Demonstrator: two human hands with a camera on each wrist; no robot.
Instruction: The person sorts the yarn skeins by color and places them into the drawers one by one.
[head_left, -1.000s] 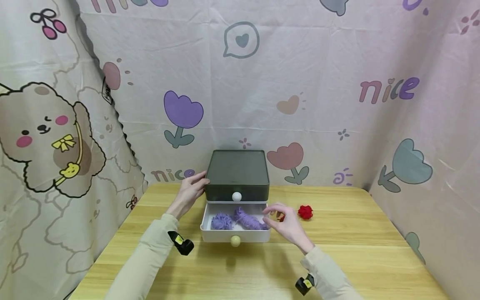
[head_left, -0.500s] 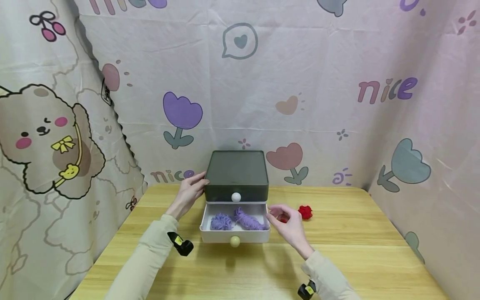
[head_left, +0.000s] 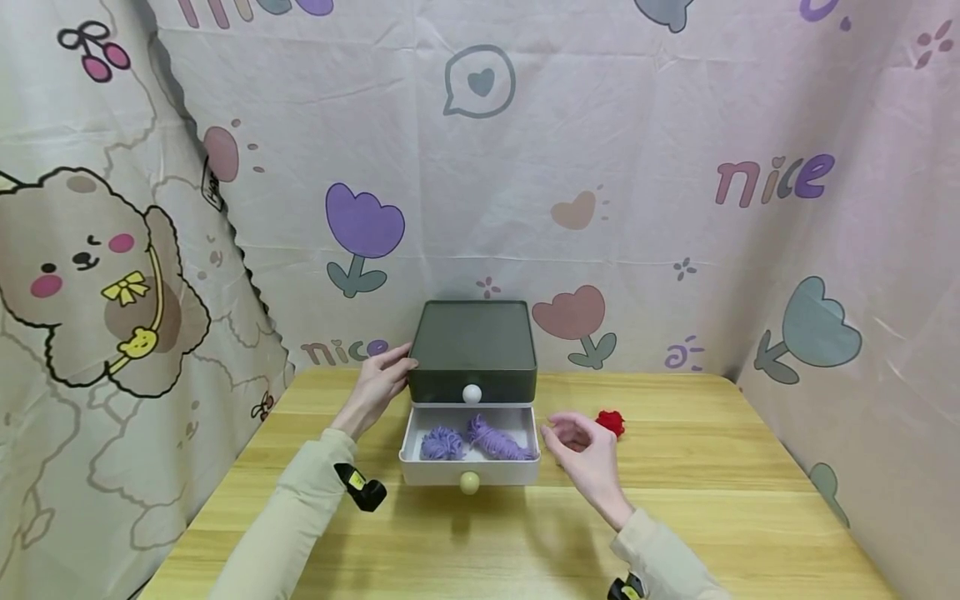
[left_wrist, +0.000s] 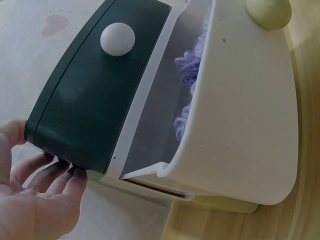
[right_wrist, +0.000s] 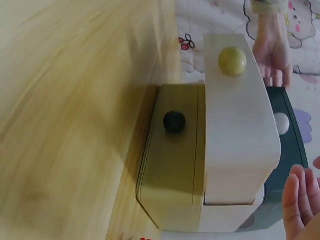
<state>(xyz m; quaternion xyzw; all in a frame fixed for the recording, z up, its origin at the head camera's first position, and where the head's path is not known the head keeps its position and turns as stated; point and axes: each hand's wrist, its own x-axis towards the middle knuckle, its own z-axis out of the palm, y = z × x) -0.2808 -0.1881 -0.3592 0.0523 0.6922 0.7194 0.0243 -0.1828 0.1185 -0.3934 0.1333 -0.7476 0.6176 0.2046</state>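
A small desk drawer unit has a dark green top drawer (head_left: 474,385) with a white knob (head_left: 472,394). Its white middle drawer (head_left: 435,472) is pulled out, with two bundles of purple yarn (head_left: 498,440) lying inside. My left hand (head_left: 375,390) rests against the unit's upper left side; in the left wrist view its fingertips touch the green side and the thumb lies at the corner. My right hand (head_left: 592,458) is just right of the pulled-out drawer, apart from it, fingers loosely bent and nothing visibly held. A red yarn ball (head_left: 611,422) sits behind it, partly covered.
The right wrist view shows a yellow bottom drawer (right_wrist: 172,155) with a dark green knob (right_wrist: 174,122), closed, below the white one. A wooden table (head_left: 675,517) carries the unit, and a printed curtain (head_left: 480,167) hangs close behind and at both sides.
My right hand has drawn back to the right, away from the pulled-out drawer's edge, and now covers part of the red yarn. The left hand and the drawers stay where they were.
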